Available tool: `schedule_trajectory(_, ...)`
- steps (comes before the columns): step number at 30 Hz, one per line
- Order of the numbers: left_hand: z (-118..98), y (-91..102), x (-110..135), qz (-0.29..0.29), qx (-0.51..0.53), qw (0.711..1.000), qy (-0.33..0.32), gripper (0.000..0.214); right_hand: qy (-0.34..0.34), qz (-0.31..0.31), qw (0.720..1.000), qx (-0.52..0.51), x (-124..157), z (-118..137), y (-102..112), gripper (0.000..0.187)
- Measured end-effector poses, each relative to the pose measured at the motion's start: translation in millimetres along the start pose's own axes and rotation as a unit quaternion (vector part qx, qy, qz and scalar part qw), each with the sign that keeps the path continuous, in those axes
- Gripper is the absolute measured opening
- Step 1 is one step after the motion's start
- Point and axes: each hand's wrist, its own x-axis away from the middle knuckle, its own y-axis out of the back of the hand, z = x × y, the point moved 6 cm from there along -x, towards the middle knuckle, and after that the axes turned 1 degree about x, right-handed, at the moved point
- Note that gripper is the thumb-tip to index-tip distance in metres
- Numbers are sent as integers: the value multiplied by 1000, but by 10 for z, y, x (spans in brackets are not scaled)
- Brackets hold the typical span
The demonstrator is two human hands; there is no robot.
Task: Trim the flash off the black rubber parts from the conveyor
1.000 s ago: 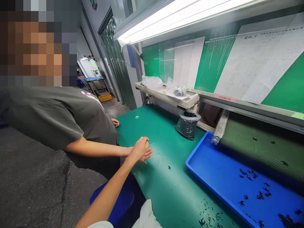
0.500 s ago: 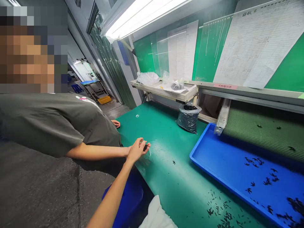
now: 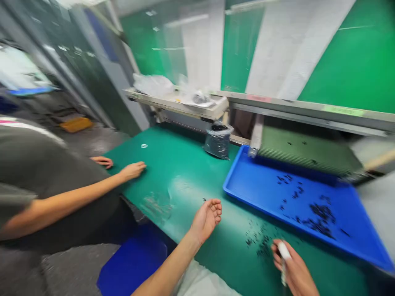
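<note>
Head view shows left hand [image 3: 207, 218] half-curled, palm visible.

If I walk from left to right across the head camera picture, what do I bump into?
Yellow box → little white thing → camera wearer's left hand → camera wearer's right hand.

green tabletop [image 3: 173, 156], bright blue tray [image 3: 247, 179], black pieces [image 3: 322, 213], finely lined olive-green belt [image 3: 327, 149], dark grey shirt [image 3: 55, 164], yellow bin [image 3: 76, 125]
</note>
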Motion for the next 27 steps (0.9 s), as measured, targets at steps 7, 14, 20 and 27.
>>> schedule_trajectory(7,1366,-456,5,49,111,951,285,29,134,-2,972,192,89,609,-779,19)
schedule_trajectory(14,1446,-620,13,62,170,937,297,29,184,-76,944,264,287,658,-778,35)
schedule_trajectory(20,1365,-636,68,92,175,929,313,37,173,-147,924,309,404,779,-561,33)
schedule_trajectory(27,1356,-672,37,106,174,927,316,41,202,-93,903,368,366,612,-655,26)
